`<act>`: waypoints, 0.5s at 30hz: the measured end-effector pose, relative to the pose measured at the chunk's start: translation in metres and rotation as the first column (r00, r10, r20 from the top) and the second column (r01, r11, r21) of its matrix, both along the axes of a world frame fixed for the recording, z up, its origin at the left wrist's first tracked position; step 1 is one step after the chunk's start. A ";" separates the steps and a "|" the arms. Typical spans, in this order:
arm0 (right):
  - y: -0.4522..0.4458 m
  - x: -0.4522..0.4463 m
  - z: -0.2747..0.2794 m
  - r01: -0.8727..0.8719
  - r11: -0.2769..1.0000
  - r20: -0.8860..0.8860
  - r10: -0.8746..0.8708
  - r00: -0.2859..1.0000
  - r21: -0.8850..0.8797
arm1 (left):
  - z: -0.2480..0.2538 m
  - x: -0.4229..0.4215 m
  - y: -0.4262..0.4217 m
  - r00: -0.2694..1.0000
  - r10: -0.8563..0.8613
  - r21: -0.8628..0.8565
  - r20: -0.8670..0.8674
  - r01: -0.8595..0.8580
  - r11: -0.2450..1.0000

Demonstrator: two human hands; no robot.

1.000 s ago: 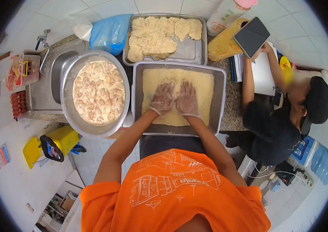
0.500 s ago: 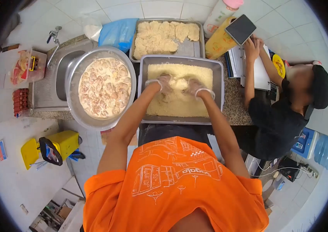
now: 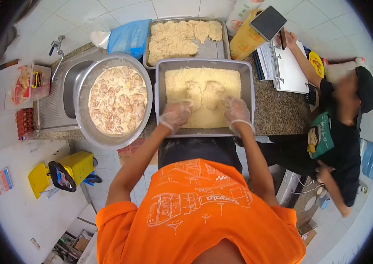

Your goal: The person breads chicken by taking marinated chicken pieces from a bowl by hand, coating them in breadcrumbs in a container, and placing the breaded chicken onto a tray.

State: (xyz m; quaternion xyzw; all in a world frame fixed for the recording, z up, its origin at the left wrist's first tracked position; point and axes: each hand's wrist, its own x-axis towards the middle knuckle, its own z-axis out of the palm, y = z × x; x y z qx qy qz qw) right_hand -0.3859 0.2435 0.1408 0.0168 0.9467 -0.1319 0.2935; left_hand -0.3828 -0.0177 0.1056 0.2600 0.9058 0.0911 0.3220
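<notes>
Kitchen counter: speckled stone [image 3: 279, 116] below a white tiled wall [image 3: 175, 9].
Grey tub: on the counter [image 3: 248, 75], spread with pale crumbs [image 3: 182, 77].
Crumb-coated pieces: what look like two, one [image 3: 214, 93] just beside the other [image 3: 193, 93], lying near the middle of the crumbs.
Left hand: gloved in clear plastic [image 3: 176, 115], over the tub's near left corner, fingers loosely bent; blur hides how wide they are, and nothing shows in them.
Right hand: gloved too [image 3: 238, 114], at the tub's near right side; its blurred fingers' spread cannot be told.
Handling: the pieces are probably soft, limp and fairly light, with coating that sheds under rubbing; best lifted from beneath, along both edges.
Steel bowl: left of the tub [image 3: 84, 99], holding raw meat pieces in creamy batter [image 3: 118, 101].
Metal tray: behind the tub [image 3: 215, 48], bearing more coated portions [image 3: 171, 39].
</notes>
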 end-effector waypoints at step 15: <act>-0.053 -0.032 -0.109 -0.059 0.983 -0.369 0.121 0.922 0.175 | -0.025 -0.048 0.058 0.956 0.143 0.100 -0.257 -0.121 0.988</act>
